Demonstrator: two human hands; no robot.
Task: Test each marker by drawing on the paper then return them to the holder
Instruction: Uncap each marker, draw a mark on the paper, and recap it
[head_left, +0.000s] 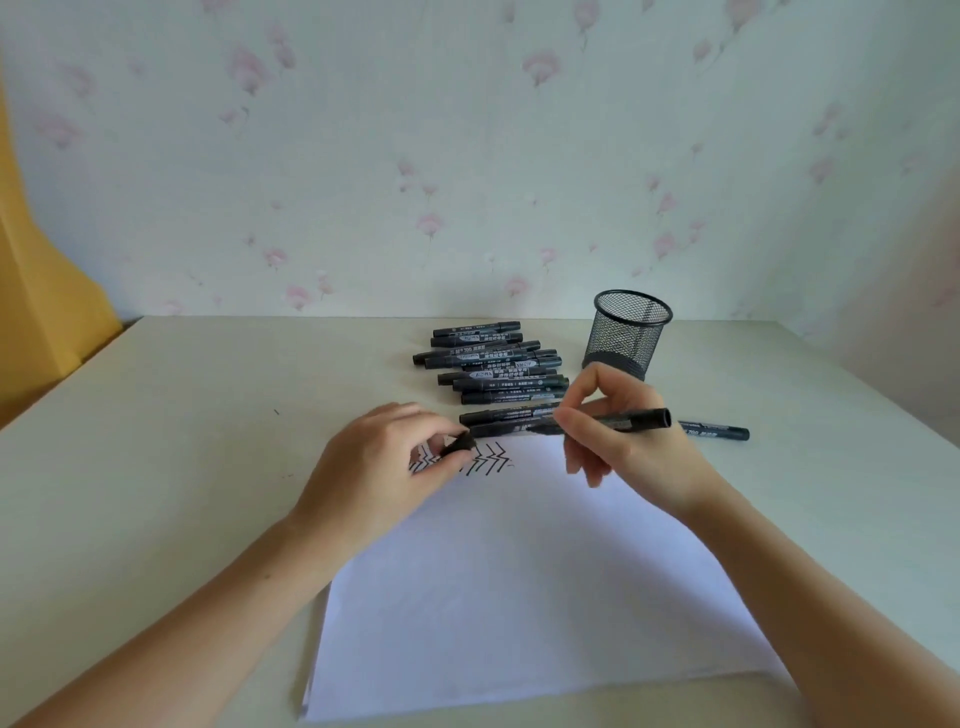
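A white sheet of paper (530, 587) lies on the table, with black zigzag marks (488, 457) near its far left corner. My right hand (623, 441) holds a black marker (631, 419) above the paper's far edge, its tip pointing left. My left hand (379, 467) pinches a black marker cap (461, 445) over the zigzags. Several black markers (493, 369) lie in a row beyond the paper. One more marker (717, 430) lies alone to the right. The black mesh holder (627, 332) stands upright behind my right hand; I see nothing in it.
The cream table (182, 441) runs up to a floral wallpapered wall (467, 156). A yellow cloth or curtain (36, 312) hangs at the far left.
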